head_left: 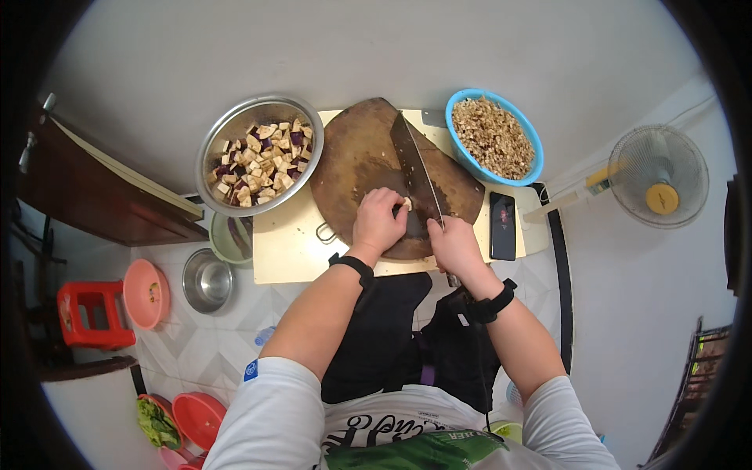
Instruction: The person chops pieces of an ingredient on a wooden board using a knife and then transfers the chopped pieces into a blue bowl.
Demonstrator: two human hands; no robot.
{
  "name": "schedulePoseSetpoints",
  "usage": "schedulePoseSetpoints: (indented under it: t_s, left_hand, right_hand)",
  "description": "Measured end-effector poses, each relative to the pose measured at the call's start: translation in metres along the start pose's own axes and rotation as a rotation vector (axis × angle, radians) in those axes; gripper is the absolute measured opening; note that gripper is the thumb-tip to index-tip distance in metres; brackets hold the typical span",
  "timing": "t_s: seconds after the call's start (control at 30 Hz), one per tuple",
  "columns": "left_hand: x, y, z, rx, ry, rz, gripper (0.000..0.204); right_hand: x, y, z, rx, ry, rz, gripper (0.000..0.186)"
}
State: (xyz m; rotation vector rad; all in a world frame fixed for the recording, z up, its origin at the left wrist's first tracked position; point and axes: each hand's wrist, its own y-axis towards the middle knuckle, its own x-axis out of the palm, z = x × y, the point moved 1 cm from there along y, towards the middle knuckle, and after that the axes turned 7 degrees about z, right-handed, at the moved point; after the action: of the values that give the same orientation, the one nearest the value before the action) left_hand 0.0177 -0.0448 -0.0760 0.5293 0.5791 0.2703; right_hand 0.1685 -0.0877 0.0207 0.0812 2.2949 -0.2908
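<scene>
My right hand (457,249) is wrapped round the handle of a large, broad-bladed kitchen knife (417,168). The blade slants across a worn brown wooden chopping board (352,149), its tip toward the far side. Just left of the blade, my left hand (381,222) is closed, fingers curled, on a small pale piece (407,204) of food on the board. Its kind is too small to make out. Tiny pale bits lie scattered on the wood. At the far left stands a steel bowl (205,157) of cubed purple-skinned eggplant (266,160).
A blue bowl (539,160) of finely chopped brownish food stands right of the board on the cream table (282,249). Near it lies a dark phone (502,226). A fan (659,176) is at the right. On the floor are a red stool (92,315), a pink basin (146,294) and a steel basin (207,280).
</scene>
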Motion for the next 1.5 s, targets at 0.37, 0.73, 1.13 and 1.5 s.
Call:
schedulePoseSetpoints:
  t_s: [0.37, 0.73, 1.13, 1.5]
  left_hand:
    - [0.001, 0.002, 0.001, 0.01, -0.005, -0.006, 0.01]
    - [0.0, 0.002, 0.003, 0.019, 0.004, -0.009, 0.01]
    - [0.0, 0.003, 0.004, 0.038, 0.004, -0.016, 0.009]
    - [0.0, 0.002, 0.003, 0.044, 0.008, -0.012, 0.009]
  right_hand:
    - [0.003, -0.008, 0.017, -0.134, -0.042, 0.072, 0.039]
    - [0.003, -0.008, 0.017, -0.166, -0.061, 0.069, 0.039]
    - [-0.015, -0.065, 0.041, -0.087, -0.116, -0.022, 0.039]
    - [-0.013, -0.047, 0.02, 0.023, -0.061, -0.131, 0.039]
